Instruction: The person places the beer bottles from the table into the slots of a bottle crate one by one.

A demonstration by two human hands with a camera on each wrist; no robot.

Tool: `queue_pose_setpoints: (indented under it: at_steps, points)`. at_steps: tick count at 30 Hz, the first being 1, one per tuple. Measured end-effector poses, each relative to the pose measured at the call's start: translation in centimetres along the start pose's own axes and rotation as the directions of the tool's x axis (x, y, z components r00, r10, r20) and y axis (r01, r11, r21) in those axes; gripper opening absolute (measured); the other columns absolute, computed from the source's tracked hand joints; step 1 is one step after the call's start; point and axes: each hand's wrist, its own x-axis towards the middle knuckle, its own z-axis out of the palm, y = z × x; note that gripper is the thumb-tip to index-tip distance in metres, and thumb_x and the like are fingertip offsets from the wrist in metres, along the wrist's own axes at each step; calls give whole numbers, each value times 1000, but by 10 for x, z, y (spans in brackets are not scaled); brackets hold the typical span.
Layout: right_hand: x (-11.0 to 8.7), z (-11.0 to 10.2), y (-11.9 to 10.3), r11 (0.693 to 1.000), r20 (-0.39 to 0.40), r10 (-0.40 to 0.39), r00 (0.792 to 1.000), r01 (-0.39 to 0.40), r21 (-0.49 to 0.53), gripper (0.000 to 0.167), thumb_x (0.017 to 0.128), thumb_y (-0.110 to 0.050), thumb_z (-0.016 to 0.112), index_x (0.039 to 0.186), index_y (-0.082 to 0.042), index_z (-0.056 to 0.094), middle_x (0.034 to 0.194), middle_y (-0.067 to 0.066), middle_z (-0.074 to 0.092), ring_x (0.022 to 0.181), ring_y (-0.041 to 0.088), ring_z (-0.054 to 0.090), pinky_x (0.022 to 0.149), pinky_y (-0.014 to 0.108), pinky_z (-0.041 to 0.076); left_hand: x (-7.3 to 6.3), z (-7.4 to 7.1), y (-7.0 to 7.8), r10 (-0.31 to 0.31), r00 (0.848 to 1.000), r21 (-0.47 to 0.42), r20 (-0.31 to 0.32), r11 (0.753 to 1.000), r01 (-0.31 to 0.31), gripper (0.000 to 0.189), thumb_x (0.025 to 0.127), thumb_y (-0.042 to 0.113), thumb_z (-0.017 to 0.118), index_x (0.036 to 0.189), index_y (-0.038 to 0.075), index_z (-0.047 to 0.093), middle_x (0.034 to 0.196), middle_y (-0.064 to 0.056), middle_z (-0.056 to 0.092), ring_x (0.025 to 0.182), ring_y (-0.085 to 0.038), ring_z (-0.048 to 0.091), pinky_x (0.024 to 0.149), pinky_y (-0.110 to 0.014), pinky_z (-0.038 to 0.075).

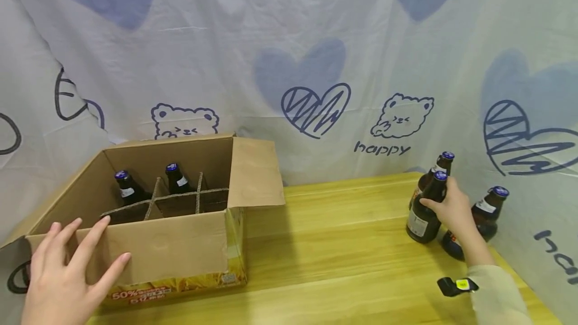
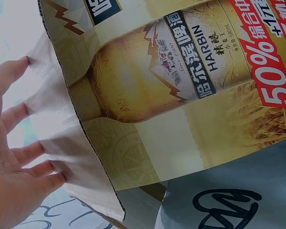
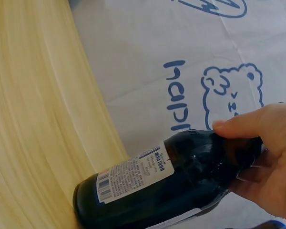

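At the right end of the table, my right hand [image 1: 455, 209] grips a dark beer bottle [image 1: 421, 220] round its shoulder and neck; the bottle stands upright. In the right wrist view its white label [image 3: 136, 174] faces the camera and the thumb lies along the shoulder. On the left, my left hand [image 1: 63, 277] rests with spread fingers on the front flap of an open cardboard beer box [image 1: 169, 247]. Inside the box, two blue-capped bottles [image 1: 128, 189] stand between cardboard dividers [image 1: 155, 199]. The left wrist view shows those fingertips [image 2: 55, 179] on the flap's bare side.
Another bottle [image 1: 444, 161] stands just behind the gripped one, and a further bottle [image 1: 489, 212] is right of my forearm. A side flap [image 1: 256, 172] sticks out over the yellow wood-grain table [image 1: 325, 250]. Printed white cloth [image 1: 311, 29] hangs behind and at the sides.
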Motion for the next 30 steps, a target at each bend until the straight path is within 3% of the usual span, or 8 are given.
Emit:
queue_pose_setpoints:
  at_steps: [5,10,20,30]
  points:
    - [-4,1,-8,999,14,-38,999,38,-18,62,84,-19,76,125,6,37,111,39,59,100,58,57,76,61,50,4,-1,0,35,998,6,-44,999,-35,84,84,83,36,141,24,52,135,-34,45,144,-46,27,123,-56,15]
    - [-7,-2,-18,999,57,-43,997,44,-18,63,85,-21,76,125,7,36,112,38,58,101,57,57,74,59,51,5,-2,-1,41,999,5,-29,999,-41,85,84,83,34,142,23,51,135,-34,44,145,-45,25,124,-55,13]
    - [-6,-14,-44,999,164,-38,986,42,-20,89,84,-31,76,144,10,24,131,44,46,119,61,44,94,67,43,2,-2,0,11,1000,-5,-1,1000,-11,88,83,86,30,143,24,50,137,-33,43,146,-44,23,123,-57,12]
    - [-11,-27,-79,989,176,-142,974,147,-15,67,82,-29,79,127,2,40,124,35,57,113,55,55,89,63,49,-1,0,1,3,1000,0,11,1000,-3,88,82,86,29,143,25,49,136,-33,43,146,-45,23,122,-59,13]
